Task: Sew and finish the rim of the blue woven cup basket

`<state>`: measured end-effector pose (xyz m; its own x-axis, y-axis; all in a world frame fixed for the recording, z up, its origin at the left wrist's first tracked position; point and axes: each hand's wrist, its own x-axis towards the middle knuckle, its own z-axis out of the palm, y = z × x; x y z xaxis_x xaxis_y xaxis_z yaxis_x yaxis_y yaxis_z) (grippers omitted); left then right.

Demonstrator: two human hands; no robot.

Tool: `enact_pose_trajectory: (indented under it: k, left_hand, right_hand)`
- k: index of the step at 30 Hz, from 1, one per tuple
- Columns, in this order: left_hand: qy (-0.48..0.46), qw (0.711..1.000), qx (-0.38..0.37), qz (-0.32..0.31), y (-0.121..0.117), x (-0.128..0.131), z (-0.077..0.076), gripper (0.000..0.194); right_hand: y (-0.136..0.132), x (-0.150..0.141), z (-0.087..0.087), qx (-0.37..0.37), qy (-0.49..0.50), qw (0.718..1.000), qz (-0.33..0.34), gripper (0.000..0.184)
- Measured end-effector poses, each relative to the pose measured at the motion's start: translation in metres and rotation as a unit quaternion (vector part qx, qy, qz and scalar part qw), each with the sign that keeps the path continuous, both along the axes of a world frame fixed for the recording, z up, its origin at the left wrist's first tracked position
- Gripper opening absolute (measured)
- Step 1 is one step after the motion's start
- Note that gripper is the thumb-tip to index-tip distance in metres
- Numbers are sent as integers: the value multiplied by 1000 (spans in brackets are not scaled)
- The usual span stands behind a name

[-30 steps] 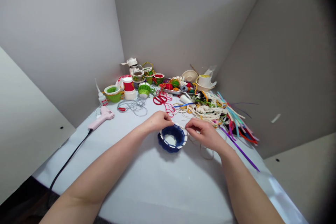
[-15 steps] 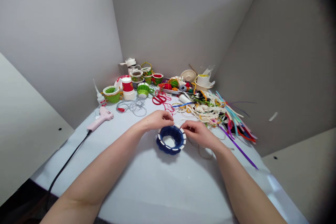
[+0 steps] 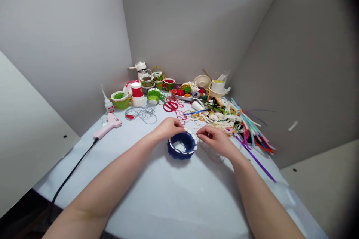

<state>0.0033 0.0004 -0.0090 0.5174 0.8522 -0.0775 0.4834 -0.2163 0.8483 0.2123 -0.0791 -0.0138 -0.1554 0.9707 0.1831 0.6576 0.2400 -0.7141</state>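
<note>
A small blue yarn-woven bowl (image 3: pixel 182 153) with a white slotted rim stands on the white table, its pale bottom showing inside. At its far rim, my left hand (image 3: pixel 171 127) is closed with thumb and fingertips on the edge. My right hand (image 3: pixel 213 138) pinches a thin pale cord just off the right side of the rim. Loops of that cord (image 3: pixel 215 155) lie under and beside my right hand. The fingertips of my left hand are partly hidden behind the rim.
A pink glue gun (image 3: pixel 108 126) and glue bottle (image 3: pixel 109 105) lie left. Behind are grey cord (image 3: pixel 143 114), red scissors (image 3: pixel 170 106), a green-white basket (image 3: pixel 120 100) and a tray of yarn balls (image 3: pixel 186 91). Pipe cleaners (image 3: pixel 256 134) and tangled yarn (image 3: pixel 224 117) lie right.
My right hand has moved slightly right, away from the rim, with the cord between its fingers. The bowl has tipped a little, and my left hand stays at its far edge.
</note>
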Motion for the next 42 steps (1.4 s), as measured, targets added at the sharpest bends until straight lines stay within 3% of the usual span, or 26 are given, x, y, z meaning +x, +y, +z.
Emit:
enact_pose_trajectory:
  k: [8, 15, 24, 30, 36, 42]
  left_hand:
    - [8, 1000, 6, 9, -1, 1, -2, 27]
    - [1, 1000, -15, -12, 1, -2, 1, 28]
    - [-8, 998, -46, -47, 3, -10, 6, 27]
    - [30, 995, -64, -68, 4, -18, 12, 25]
    - [22, 994, 0, -108, -1, -15, 21, 30]
    - [4, 989, 19, -148, -6, 0, 12, 29]
  right_hand:
    - [-3, -11, 1, 24, 5, 1000, -13, 20]
    - [-6, -8, 2, 35, -3, 998, 54, 19]
    - [-4, -4, 2, -14, 5, 999, 41, 20]
    - [0, -6, -4, -58, 28, 995, 70, 21]
    - [-2, -15, -7, -39, 34, 996, 67, 18]
    - [-1, -16, -12, -30, 25, 997, 65, 18]
